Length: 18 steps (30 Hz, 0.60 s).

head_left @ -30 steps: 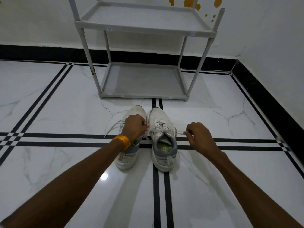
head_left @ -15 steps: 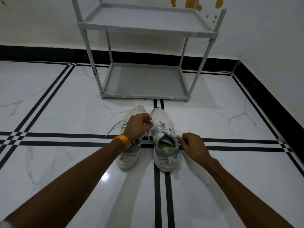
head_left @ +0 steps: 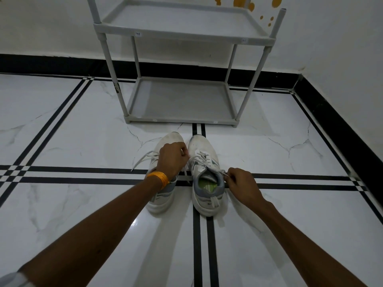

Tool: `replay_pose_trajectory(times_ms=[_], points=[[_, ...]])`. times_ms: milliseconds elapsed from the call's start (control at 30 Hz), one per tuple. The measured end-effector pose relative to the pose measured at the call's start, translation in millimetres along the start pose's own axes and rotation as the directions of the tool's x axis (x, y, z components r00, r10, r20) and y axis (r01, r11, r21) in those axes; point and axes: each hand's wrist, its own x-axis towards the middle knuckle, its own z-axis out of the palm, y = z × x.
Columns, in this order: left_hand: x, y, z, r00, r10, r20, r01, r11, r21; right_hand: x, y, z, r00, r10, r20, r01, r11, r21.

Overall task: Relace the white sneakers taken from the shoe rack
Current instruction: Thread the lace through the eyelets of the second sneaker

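Two white sneakers sit side by side on the marble floor (head_left: 83, 131), toes toward the grey shoe rack (head_left: 182, 100), which stands just beyond them w/ both shelves bare. Left sneaker (head_left: 163, 195) is mostly hidden under the left hand (head_left: 173, 157); its loose lace (head_left: 143, 160) trails out to the left over the tile. Right sneaker (head_left: 207, 183) lies on the black floor stripes, tongue & green insole showing, laces crossed over the top. Left hand, orange band (head_left: 158, 179) at the wrist, is a clenched grip on one lace end btwn the two shoes. Right hand (head_left: 241, 184) sits just beside the right sneaker's collar, grip pinched on the other lace end (head_left: 224, 173) there.
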Motion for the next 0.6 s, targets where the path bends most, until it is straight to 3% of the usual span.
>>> replay_pose_trajectory(times_ms=[133,267,333,400,467,600], points=[[4,9,-5,0.990,-0.129,-0.059,0.120,0.984,-0.133,0,-1,3,1.000,-0.005,-0.007,0.005,1.000,0.002],[4,12,-5,0.985,-0.145,-0.096,0.137,0.987,-0.083,0,-2,3,0.999,-0.022,-0.045,0.020,0.999,-0.039],[3,11,-3,0.984,-0.112,-0.141,0.113,0.994,0.004,-1,-2,3,0.997,-0.043,-0.061,0.036,0.993,-0.114],[2,4,-3,0.991,0.020,-0.135,0.002,0.986,0.165,-5,1,4,0.997,-0.056,-0.062,0.044,0.982,-0.184],[2,-8,-4,0.988,0.153,-0.028,-0.135,0.934,0.331,-13,4,6,0.995,-0.072,-0.071,0.056,0.977,-0.207],[7,-13,-8,0.978,0.171,0.120,-0.208,0.857,0.471,-23,4,9,0.994,-0.096,-0.060,0.080,0.971,-0.227]])
